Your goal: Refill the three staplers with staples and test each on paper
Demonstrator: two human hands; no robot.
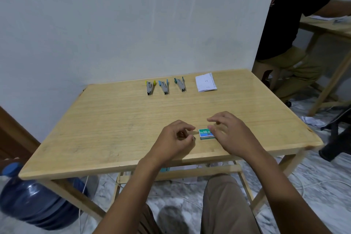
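Note:
Three small grey staplers lie swung open in a row at the far side of the wooden table [106, 119]: one with yellow ends [149, 87], one with light-blue ends [164, 87], one with teal ends [180, 84]. To their right lies a folded white paper [206, 82]. A green staple box [206, 133] marked "No 10" rests near the front edge. My left hand [175, 138] sits just left of the box with fingers curled in; whether it holds anything I cannot tell. My right hand [229, 135] hovers over the box's right side, fingers spread, fingertips at its edge.
A blue water jug [36, 197] stands on the floor at the table's left. Another person [290, 30] in a black shirt sits at a second table to the right. Cables and scraps of paper lie on the marble floor.

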